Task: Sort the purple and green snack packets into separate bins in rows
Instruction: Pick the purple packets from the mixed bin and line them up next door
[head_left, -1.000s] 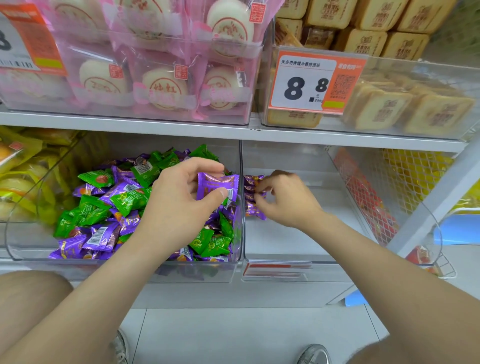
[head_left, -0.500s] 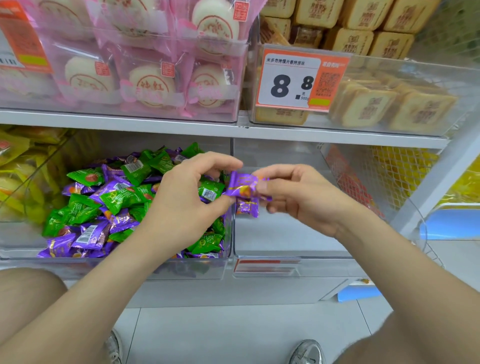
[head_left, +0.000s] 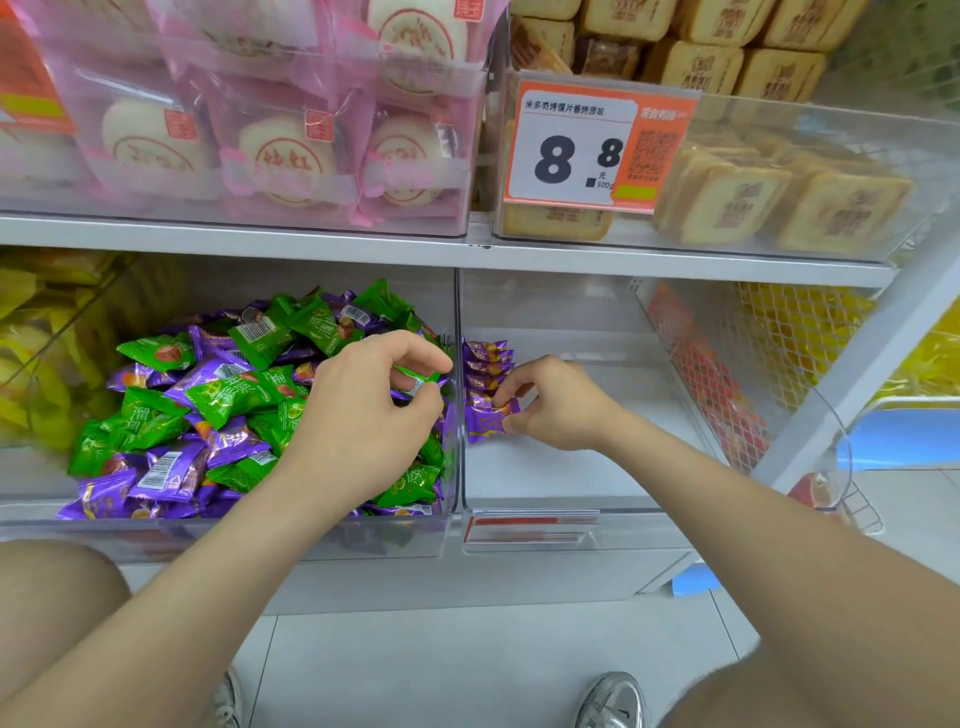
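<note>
The right hand (head_left: 558, 402), pinching 1 purple packet (head_left: 485, 421), should set it snug against the row (head_left: 485, 364) while the left hand (head_left: 363, 410) pinches 1 green packet (head_left: 418, 375).

The clear left bin (head_left: 228, 540) holds a loose heap of mixed packets (head_left: 208, 415), purple and green, lying every way. At the heap's right edge the left hand (head_left: 363, 415) pinches one green packet (head_left: 418, 375). In the right bin (head_left: 561, 483) a row of purple packets (head_left: 487, 364) overlaps along the left wall. The right hand (head_left: 556, 405) pinches its front purple packet (head_left: 485, 422).
</note>
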